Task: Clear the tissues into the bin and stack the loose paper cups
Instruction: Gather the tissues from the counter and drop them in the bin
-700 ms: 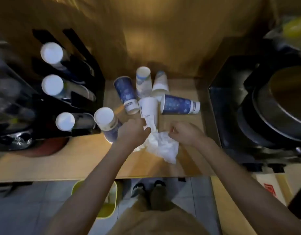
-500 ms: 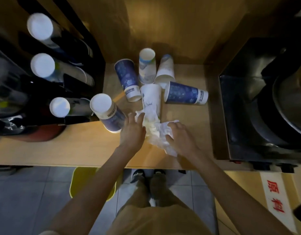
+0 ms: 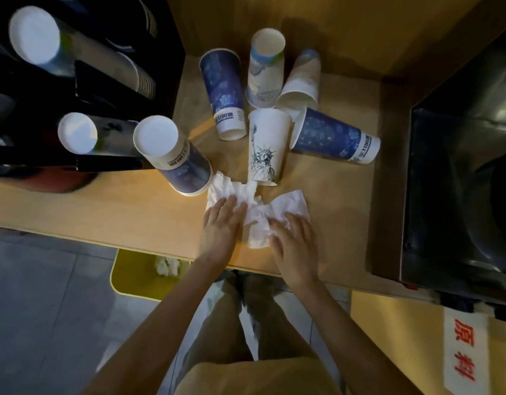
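Crumpled white tissues [image 3: 258,216] lie on the wooden counter [image 3: 109,206] near its front edge. My left hand [image 3: 221,223] rests flat on their left part, fingers spread. My right hand [image 3: 293,240] presses on their right part, fingers apart. Behind them lie several loose paper cups: a white one with a statue drawing [image 3: 266,146], two dark blue ones on their sides [image 3: 224,92] [image 3: 334,136], and two pale ones [image 3: 264,68] [image 3: 301,81]. An upside-down blue cup [image 3: 172,155] stands at the left. A yellow bin [image 3: 140,276] sits on the floor below, holding a tissue [image 3: 167,266].
A black rack [image 3: 83,69] with stacked cups fills the left of the counter. A dark machine [image 3: 459,181] blocks the right side. A wooden back wall [image 3: 317,21] closes the rear. My legs and grey floor tiles [image 3: 46,309] show below the counter edge.
Both hands have drawn back toward the counter's front edge, dragging the tissues away from the cups. The view has tilted down, showing more of the bin.
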